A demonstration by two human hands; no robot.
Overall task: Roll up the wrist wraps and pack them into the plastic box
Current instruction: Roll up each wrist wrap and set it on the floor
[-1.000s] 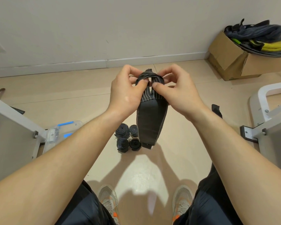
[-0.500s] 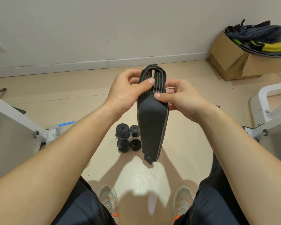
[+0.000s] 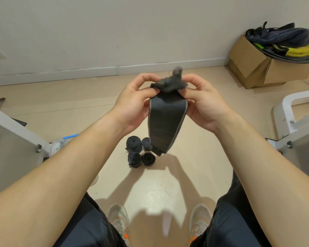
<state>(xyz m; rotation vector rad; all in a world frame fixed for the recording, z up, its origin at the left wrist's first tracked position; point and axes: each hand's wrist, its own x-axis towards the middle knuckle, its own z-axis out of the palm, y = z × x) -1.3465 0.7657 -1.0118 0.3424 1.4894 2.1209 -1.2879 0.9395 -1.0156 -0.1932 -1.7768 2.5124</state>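
I hold a dark wrist wrap (image 3: pixel 165 125) up in front of me, its long strip hanging down with a grey edge. My left hand (image 3: pixel 134 102) pinches its bunched top end from the left and my right hand (image 3: pixel 202 102) pinches it from the right. The top loop is blurred. On the floor below lie several rolled wraps (image 3: pixel 140 152) in a tight cluster. The clear plastic box (image 3: pixel 61 145) with a blue clip sits at the left, mostly hidden behind my left forearm.
Grey metal equipment frames stand at the left (image 3: pixel 12 139) and right (image 3: pixel 300 132). A cardboard box (image 3: pixel 260 68) of black and yellow bands sits by the wall at the back right. My shoes (image 3: pixel 119 221) are on the tiled floor below.
The wrap's top loop has been folded down and bunched between my fingers. Both hands have drawn closer together at the top, and the hanging strip now faces me flat.
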